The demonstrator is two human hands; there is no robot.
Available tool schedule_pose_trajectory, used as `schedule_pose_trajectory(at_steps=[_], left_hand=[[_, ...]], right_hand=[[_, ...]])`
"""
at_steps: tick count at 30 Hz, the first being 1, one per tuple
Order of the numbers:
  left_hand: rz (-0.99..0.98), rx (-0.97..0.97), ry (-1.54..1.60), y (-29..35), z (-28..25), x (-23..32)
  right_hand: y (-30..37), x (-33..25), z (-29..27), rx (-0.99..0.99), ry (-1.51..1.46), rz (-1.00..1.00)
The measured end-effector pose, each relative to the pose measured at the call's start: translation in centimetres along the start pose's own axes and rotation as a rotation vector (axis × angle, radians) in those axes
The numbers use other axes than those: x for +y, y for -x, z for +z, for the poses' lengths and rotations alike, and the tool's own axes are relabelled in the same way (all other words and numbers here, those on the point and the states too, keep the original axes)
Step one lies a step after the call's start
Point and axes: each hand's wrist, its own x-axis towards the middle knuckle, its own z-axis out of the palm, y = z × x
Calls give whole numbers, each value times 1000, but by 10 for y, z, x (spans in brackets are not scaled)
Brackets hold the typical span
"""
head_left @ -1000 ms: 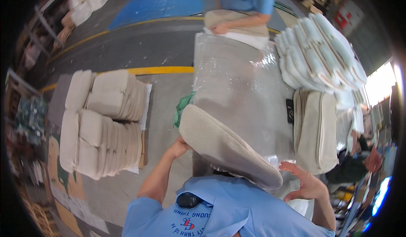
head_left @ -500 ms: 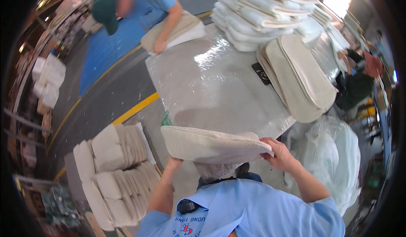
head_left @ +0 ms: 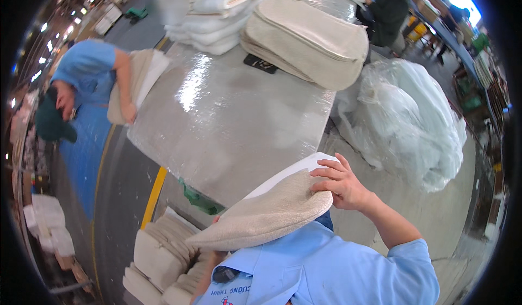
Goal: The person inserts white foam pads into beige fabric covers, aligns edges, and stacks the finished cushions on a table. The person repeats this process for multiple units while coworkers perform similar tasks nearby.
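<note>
A beige fabric cushion (head_left: 266, 212) is held tilted close in front of my chest. White padding (head_left: 296, 173) shows along its far edge. My right hand (head_left: 345, 185) grips the cushion's upper right end, fingers bent over the edge and slightly spread. Most of my left hand (head_left: 216, 219) is hidden behind the lower left part of the cushion; a fingertip shows above it and the wrist below. Beyond the cushion lies a table (head_left: 228, 136) wrapped in clear plastic film.
Several beige cushions (head_left: 310, 44) are stacked on the table beside piled white padding (head_left: 217, 25). More beige cushions (head_left: 157, 256) stand low at left. Plastic-wrapped white material (head_left: 408, 120) lies at right. A co-worker (head_left: 92, 76) leans over a beige cushion (head_left: 128, 84) at far left; another person (head_left: 386, 11) is far right.
My view has turned right. The cushion has tilted, its right end up and left end down, exposing white padding. My right hand has shifted its hold along the edge; my left is more hidden.
</note>
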Motion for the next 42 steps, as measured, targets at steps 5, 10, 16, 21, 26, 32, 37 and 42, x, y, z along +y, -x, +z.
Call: schedule_pose_trajectory(at_steps=[5, 10, 16, 21, 26, 32, 37, 42], left_hand=[[111, 11, -224, -55, -97, -7], [329, -99, 16, -149, -122, 139], [1066, -761, -6, -108, -37, 331], [1525, -557, -382, -93, -22, 366], [1516, -804, -356, -95, -26, 375], [590, -1124, -144, -88, -28, 384], [-31, -1158, -178, -74, -9, 395], [-38, -1233, -57, -74, 4, 383]], right_hand=[[28, -26, 14, 244, 59, 24], [43, -49, 43, 479, 98, 116], [47, -65, 52, 582, 25, 114], [58, -79, 64, 708, -84, 168], [60, -79, 81, 778, -364, 420], [58, -81, 86, 837, -258, 359], [58, -91, 85, 896, -87, 237], [76, -89, 79, 796, -558, 412]])
